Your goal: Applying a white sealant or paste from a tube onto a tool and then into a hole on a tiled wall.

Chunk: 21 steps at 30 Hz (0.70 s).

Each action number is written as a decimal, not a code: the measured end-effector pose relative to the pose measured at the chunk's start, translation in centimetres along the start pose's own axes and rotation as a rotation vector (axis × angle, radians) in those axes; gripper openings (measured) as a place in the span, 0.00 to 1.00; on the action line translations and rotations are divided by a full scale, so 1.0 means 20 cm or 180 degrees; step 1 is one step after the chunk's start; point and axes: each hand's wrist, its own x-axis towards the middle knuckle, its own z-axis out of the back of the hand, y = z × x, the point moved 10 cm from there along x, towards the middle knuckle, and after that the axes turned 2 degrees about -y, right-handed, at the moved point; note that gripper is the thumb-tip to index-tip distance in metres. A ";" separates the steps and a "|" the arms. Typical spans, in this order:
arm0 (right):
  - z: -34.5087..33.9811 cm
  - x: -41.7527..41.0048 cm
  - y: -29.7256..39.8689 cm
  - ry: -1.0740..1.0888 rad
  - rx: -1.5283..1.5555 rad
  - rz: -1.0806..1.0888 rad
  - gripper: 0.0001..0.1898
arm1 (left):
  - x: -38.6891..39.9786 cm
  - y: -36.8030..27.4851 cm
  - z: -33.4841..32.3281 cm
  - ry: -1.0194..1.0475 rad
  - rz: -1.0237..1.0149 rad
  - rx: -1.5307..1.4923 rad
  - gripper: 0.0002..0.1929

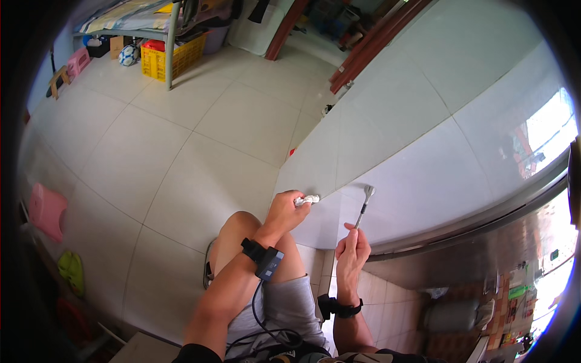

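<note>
My left hand [287, 212] is closed around a crumpled white tissue or cloth [307, 200], which pokes out between thumb and fingers beside a tiled wall. A slim metal tool with a rounded, spoon-like head [369, 192] and a dark band on its shaft is pinched in my right hand [353, 247]. Its head points away from me, near the tiled wall [408, 199]; whether it touches the tiles I cannot tell. Each wrist wears a black strap with a small device. A black cable hangs from the left one over my lap.
A metal-framed door [454, 247] curves along the right. Ahead left stand a bed with a metal post [169, 50], a yellow plastic crate [154, 63] and a ball [129, 55]. Pink stools [48, 211] and green slippers [71, 272] are on the tiled floor [168, 181] at left.
</note>
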 end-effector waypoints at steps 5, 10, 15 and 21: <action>-0.03 -0.09 -0.03 0.0125 -0.0317 -0.0050 0.18 | -0.03 -0.08 -0.04 0.0252 -0.0439 0.0345 0.13; -0.01 -0.08 -0.03 -0.0035 -0.0049 0.0008 0.22 | -0.04 -0.06 0.00 0.0198 -0.0586 0.0249 0.11; 0.02 -0.03 0.02 -0.0389 0.0272 0.0385 0.25 | -0.03 -0.13 -0.03 0.0178 -0.0779 0.0217 0.12; -0.01 -0.09 -0.22 -0.0249 0.0091 -0.0017 0.24 | -0.06 -0.13 -0.01 0.0363 -0.0871 0.0300 0.11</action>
